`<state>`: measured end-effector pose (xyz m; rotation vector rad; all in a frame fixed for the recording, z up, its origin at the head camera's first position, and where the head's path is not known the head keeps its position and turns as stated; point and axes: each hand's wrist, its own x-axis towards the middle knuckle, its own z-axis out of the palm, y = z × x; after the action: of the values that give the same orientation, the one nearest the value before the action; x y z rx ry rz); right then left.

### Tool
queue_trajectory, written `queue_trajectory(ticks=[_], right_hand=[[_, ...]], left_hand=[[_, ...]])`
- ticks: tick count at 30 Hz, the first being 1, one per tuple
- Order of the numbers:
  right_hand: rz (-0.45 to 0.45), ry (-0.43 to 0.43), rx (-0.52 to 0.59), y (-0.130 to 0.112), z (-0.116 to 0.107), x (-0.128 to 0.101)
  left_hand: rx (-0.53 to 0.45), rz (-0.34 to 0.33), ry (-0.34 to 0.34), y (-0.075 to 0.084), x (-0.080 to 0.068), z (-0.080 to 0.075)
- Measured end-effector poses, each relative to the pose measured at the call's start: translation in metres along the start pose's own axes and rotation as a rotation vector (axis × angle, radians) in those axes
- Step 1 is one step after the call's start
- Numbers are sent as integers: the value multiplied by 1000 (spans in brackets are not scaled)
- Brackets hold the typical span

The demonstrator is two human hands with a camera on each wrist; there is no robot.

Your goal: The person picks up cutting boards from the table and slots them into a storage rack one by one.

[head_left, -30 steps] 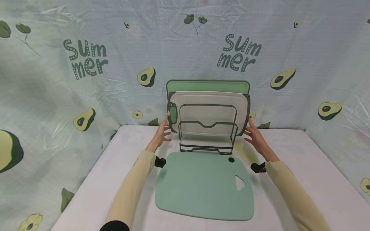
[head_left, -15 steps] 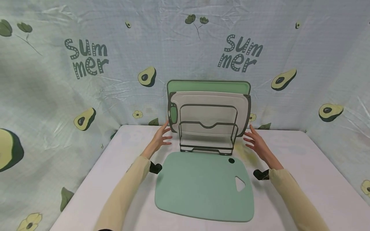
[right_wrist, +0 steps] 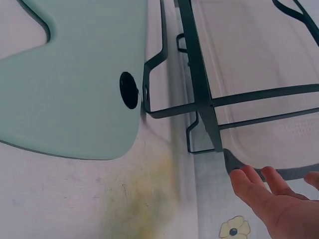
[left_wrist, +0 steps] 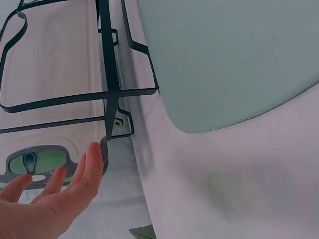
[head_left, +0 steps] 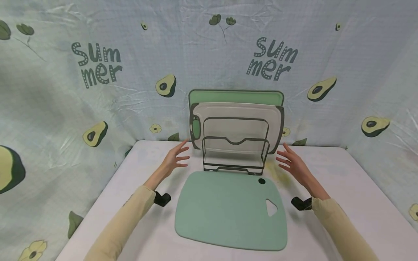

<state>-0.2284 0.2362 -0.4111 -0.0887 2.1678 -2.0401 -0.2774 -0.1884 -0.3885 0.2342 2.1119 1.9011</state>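
Observation:
A black wire rack (head_left: 233,168) stands at the back of the table, holding a pale cutting board (head_left: 233,128) with dark grey edges and a green handle inset. Behind that board rises a larger green cutting board (head_left: 235,96) with a dark rim. A flat mint-green cutting board (head_left: 228,210) lies in front of the rack. My left hand (head_left: 169,159), fingers spread and holding nothing, is left of the rack, apart from the boards in the head view. On the other side my right hand (head_left: 295,165) has its fingers extended, just off the pale board's lower right corner.
A white table (head_left: 143,232) carries everything, with a yellowish stain (right_wrist: 144,194) right of the rack. Directly behind the rack hangs a cloth backdrop (head_left: 209,54) printed with avocados. Black wrist cameras (head_left: 162,199) sit below both hands.
Both hands have drawn back from the sides of the pale board, the left moving left and toward me, the right toward me. The rack and boards have stayed in place.

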Motion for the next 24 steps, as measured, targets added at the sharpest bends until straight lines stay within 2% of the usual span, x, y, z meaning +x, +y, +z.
queue_trajectory(ticks=[7, 11, 19, 24], right_hand=[[-30, -28, -86, 0, -3, -12], [-55, -46, -92, 2, -2, -23], [10, -69, -145, 9, 2, -54], [40, -84, -142, 12, 5, -71]], left_hand=[[50, 39, 5, -1, -16, -7], [60, 46, 20, -5, -29, -8], [78, 13, 67, -14, -66, -3], [68, -9, 90, -15, -91, -3]])
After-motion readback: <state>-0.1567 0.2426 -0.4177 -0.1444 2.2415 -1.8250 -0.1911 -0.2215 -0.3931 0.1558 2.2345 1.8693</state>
